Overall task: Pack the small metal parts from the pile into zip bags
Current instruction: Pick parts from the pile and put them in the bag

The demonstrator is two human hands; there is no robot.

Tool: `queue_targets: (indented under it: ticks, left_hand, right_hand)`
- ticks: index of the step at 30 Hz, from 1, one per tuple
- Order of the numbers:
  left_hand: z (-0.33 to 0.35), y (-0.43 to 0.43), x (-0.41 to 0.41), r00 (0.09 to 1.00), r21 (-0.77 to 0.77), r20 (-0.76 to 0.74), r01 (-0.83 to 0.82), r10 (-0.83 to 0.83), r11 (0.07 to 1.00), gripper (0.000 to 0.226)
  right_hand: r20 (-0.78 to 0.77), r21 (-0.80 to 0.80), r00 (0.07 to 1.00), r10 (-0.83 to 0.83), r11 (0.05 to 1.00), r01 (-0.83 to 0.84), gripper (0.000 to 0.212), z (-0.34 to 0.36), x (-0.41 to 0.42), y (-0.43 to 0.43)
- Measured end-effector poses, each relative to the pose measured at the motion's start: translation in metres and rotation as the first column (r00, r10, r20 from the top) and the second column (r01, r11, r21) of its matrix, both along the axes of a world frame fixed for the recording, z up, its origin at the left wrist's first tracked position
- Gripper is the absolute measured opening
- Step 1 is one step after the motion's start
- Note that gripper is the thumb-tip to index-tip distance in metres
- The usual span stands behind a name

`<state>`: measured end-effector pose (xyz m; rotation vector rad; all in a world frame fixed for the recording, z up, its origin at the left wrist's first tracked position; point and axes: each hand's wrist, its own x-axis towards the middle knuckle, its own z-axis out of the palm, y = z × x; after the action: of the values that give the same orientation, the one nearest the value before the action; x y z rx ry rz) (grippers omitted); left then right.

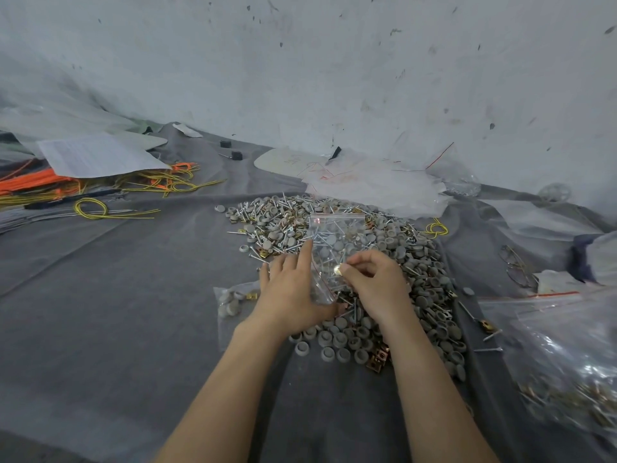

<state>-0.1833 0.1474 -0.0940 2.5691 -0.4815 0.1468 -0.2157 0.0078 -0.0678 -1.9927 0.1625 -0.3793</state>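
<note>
A big pile of screws, grey caps and brass clips (394, 262) lies on grey cloth. Over it a clear zip bag (334, 242) is held up, its red-lined mouth toward me. My left hand (290, 292) holds the bag's near left edge, forefinger stretched along its side. My right hand (374, 279) pinches a small shiny brass part (338, 270) between thumb and fingers right at the bag's mouth. A filled zip bag (233, 302) with grey caps and a brass clip lies left of my left hand.
Yellow and orange wires (100, 192) and papers (96, 155) lie at the far left. A heap of empty clear bags (377, 185) sits behind the pile. Packed bags (564, 372) are stacked at the right. A stained white wall (334, 78) closes the back.
</note>
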Motion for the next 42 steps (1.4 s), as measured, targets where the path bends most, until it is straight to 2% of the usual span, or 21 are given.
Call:
queue_targets:
  ticks: [4,7,9,11,13,17,28,35,42]
  left_hand:
    - [0.0,0.002,-0.002,0.998,-0.089,0.061,0.015,-0.01,0.996,0.115]
    - [-0.003,0.004,-0.004,0.997,-0.156,0.077,0.033,-0.021,0.987,0.111]
    - [-0.004,0.006,-0.005,0.997,-0.192,0.072,0.034,-0.021,0.981,0.11]
    - [-0.006,0.007,-0.004,0.998,-0.21,0.065,0.011,0.003,0.978,0.109]
    - [-0.007,0.008,-0.003,0.998,-0.224,0.059,-0.022,0.036,0.974,0.108]
    - [-0.008,0.008,-0.003,0.996,-0.26,0.062,-0.049,0.067,0.964,0.103]
    - [-0.006,0.006,-0.006,0.995,-0.308,0.071,-0.045,0.07,0.95,0.098]
    - [-0.003,0.007,-0.006,0.992,-0.388,0.053,-0.084,0.113,0.918,0.097]
    - [-0.002,0.007,-0.007,0.992,-0.417,0.041,-0.089,0.117,0.904,0.096]
  right_hand:
    - [-0.06,-0.095,0.983,0.175,0.979,-0.18,0.014,0.005,-0.004,0.007]
    - [-0.02,-0.23,0.997,0.081,0.97,-0.083,0.009,0.007,-0.005,-0.002]
    - [-0.066,-0.39,0.998,0.019,0.92,-0.044,0.004,0.006,-0.006,-0.01]
    - [-0.194,-0.532,0.981,-0.005,0.841,-0.101,0.01,0.003,-0.007,-0.011]
    - [-0.278,-0.6,0.96,-0.028,0.786,-0.151,0.014,0.0,-0.007,-0.006]
    - [-0.286,-0.715,0.955,-0.083,0.682,-0.154,0.019,-0.002,-0.006,0.004]
    - [-0.223,-0.84,0.96,-0.168,0.533,-0.102,0.016,-0.002,-0.01,0.017]
    - [-0.13,-0.82,0.978,-0.166,0.572,-0.012,0.02,-0.007,-0.008,0.022]
    - [-0.235,-0.832,0.959,-0.16,0.543,-0.113,0.025,-0.008,-0.009,0.023]
